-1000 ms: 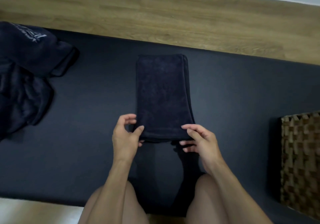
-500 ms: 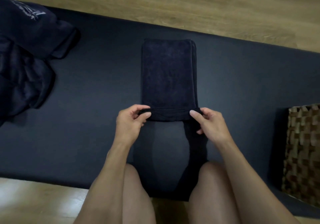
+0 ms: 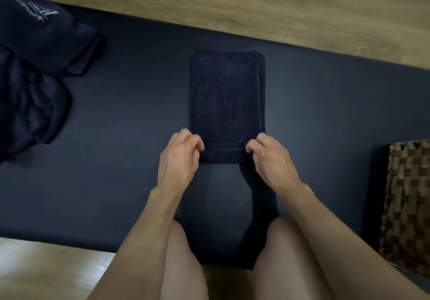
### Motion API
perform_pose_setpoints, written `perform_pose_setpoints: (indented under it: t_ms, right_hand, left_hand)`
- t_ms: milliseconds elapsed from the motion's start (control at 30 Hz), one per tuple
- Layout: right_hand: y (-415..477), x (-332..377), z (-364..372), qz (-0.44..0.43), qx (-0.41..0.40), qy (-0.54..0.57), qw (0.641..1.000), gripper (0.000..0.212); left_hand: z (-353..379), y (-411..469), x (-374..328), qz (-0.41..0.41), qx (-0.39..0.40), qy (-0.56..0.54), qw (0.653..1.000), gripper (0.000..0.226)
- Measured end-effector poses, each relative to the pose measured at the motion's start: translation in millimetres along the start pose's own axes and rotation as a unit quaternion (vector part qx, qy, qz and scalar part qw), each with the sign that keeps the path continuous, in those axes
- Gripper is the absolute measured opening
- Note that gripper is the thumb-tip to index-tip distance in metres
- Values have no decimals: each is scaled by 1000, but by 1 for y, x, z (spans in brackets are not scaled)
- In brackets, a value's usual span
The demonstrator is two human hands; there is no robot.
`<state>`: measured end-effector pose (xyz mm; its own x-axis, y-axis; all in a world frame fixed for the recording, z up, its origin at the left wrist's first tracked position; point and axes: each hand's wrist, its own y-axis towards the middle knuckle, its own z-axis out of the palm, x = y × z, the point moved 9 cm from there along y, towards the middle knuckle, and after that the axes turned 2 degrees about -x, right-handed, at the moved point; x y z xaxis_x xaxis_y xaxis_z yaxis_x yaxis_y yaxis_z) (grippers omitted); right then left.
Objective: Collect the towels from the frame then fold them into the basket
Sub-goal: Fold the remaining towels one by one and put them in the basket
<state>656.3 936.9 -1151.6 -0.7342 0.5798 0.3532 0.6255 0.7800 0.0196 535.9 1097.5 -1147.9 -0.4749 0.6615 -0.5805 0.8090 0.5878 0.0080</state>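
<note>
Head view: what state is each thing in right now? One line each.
towel: folded narrow, flat on the mat, near hem held at both corners.
left hand: pinches the hem's left corner.
right hand: pinches the hem's right corner.
towel pile: crumpled, unfolded, at the mat's left.
basket: at right edge, contents not visible.

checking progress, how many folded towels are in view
1: the part-folded towel, centre of the mat. The dark heap at left is unfolded; the basket at right may hide more.
</note>
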Motion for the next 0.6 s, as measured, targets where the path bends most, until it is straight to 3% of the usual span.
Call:
perform_pose_setpoints:
  t_ms: [133,267,433,533,600]
  right_hand:
    - [-13,1,0,-63,8,-46,997,21]
    - [-22,-7,7,-69,60,-80,993,43]
    - [2,-8,5,-92,99,-73,988,28]
    - [20,-15,4,-42,144,5,989,23]
    - [30,-29,2,46,164,98,981,17]
  left_hand:
    - [6,-8,-7,99,33,74,992,12]
    - [14,-19,2,140,90,105,980,40]
    - [3,-8,0,188,44,118,974,35]
    - [3,6,11,120,64,29,990,28]
    - [8,18,22,37,88,-40,995,26]
